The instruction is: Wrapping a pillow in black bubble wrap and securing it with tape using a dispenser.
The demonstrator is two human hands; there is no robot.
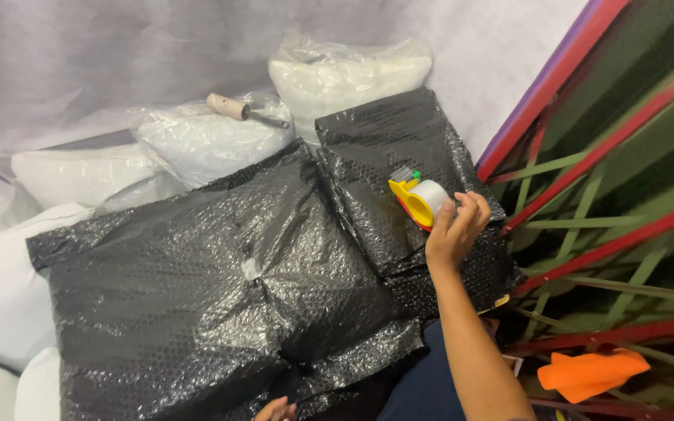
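A pale sheet (pixel 79 70) covers the surface. On it, left to right, lie perhaps four white clear-wrapped cushions (pixel 204 140) and two black bubble-wrap parcels (pixel 196 288). The left hand (pixel 274 409) shows only its fingertips; their state I cannot tell. The right hand (pixel 454 230) clamps one yellow tape dispenser (pixel 421 201) on the right parcel (pixel 399 171).
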